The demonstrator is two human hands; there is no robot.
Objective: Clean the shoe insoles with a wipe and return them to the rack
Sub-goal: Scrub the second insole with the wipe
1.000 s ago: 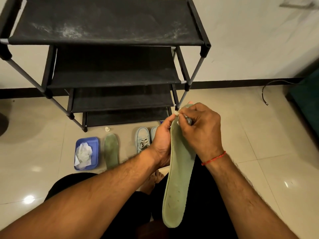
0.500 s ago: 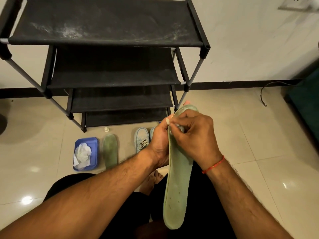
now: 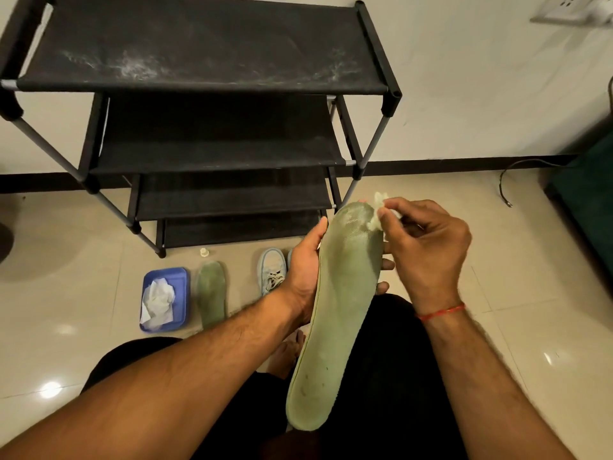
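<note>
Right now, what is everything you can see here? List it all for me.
shoe rack: one, black, four shelves, against the wall
held insole: one, green, held up over the lap
wipe: one, white, at the held insole's toe end
tray: one, blue, on the floor before the rack
spare wipes: a crumpled bunch, white, in the tray
sneaker: one plainly seen, pale blue-grey, on the floor
floor insole: one, green, between tray and sneaker
cable: one, dark, on the floor at right
wrist thread: one, red, right wrist
left hand: grips the held insole
right hand: pinches the wipe
</note>
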